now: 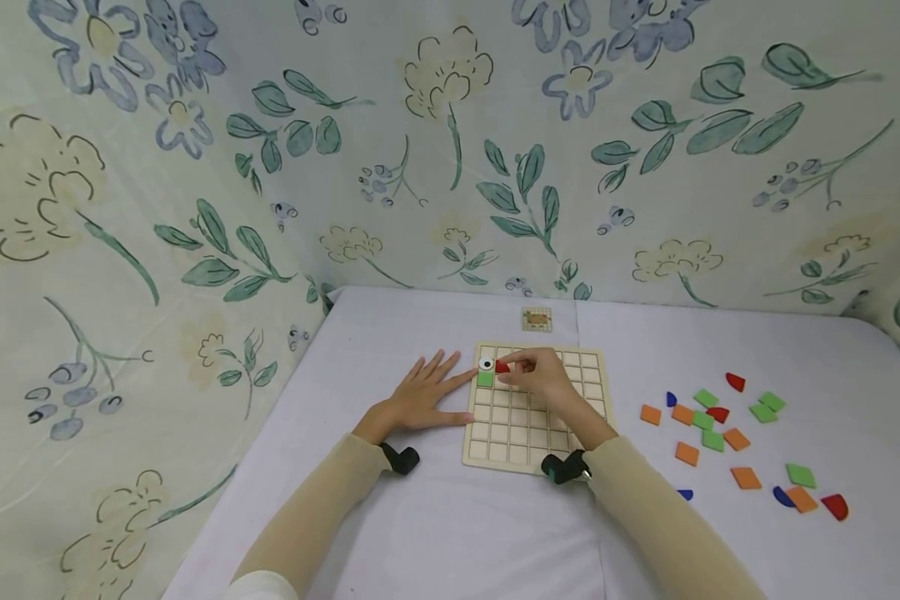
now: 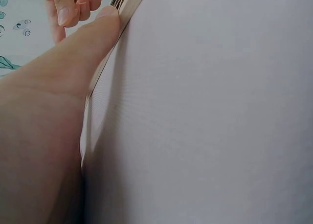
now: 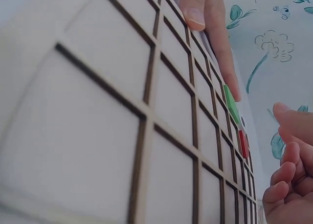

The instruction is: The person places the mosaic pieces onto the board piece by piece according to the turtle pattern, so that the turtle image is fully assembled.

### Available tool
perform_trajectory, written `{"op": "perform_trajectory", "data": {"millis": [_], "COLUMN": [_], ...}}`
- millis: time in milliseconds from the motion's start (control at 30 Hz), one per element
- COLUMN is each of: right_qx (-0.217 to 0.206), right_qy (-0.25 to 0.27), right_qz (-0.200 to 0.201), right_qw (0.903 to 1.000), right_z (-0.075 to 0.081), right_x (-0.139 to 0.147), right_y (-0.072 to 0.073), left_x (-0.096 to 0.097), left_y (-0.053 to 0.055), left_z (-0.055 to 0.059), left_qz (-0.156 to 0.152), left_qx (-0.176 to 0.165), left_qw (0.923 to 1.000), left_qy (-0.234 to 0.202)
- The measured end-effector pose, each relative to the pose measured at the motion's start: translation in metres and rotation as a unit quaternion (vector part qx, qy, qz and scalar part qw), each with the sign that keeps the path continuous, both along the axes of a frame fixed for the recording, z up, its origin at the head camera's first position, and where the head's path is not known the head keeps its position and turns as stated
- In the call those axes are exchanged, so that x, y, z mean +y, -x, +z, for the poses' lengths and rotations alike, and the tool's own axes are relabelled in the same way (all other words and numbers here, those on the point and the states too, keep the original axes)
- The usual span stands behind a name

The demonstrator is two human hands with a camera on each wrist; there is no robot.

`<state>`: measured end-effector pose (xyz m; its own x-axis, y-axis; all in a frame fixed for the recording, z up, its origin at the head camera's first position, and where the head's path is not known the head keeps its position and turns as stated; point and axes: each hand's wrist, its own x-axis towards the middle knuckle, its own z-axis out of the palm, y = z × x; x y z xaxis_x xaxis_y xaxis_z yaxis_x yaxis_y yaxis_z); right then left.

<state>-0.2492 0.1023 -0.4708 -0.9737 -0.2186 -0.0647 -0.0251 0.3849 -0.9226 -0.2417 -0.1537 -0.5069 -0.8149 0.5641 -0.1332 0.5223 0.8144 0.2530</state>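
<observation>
Grid board [image 1: 517, 435] on table [image 1: 420, 533], two tiles [image 1: 485, 379] in its left column, card [image 1: 537, 319] behind it, loose pieces [image 1: 746, 477] at right

Left wrist view. The left hand [image 2: 68, 62], seen from the wrist, fills the left side of the field, its thumb extended obliquely upward so that the tip meets the pale rim of a wooden board [image 2: 131, 8]. Beyond the thumb, at upper left, the right hand [image 2: 73, 5] shows bent fingers. A pale tabletop [image 2: 210, 106] occupies the right, shaded along the board's edge; behind lies a leaf-patterned backdrop [image 2: 14, 45], partly visible.
</observation>
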Motion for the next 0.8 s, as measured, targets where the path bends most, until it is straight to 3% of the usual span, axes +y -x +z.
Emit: {"op": "perform_trajectory", "data": {"millis": [433, 800], "right_qx": [0.029, 0.032], "right_qy": [-0.02, -0.095], "right_qz": [-0.011, -0.067], "right_qw": [0.9993, 0.9927], "right_z": [0.031, 0.036], "right_x": [0.07, 0.144], "right_y": [-0.009, -0.021], "left_x": [0.0, -0.001], "left_y": [0.0, 0.002], "left_z": [-0.002, -0.004], "left_qz": [0.001, 0.001], "left_qx": [-0.002, -0.006], "left_qw": [1.0, 0.9999], "left_qy": [-0.003, 0.01]}}
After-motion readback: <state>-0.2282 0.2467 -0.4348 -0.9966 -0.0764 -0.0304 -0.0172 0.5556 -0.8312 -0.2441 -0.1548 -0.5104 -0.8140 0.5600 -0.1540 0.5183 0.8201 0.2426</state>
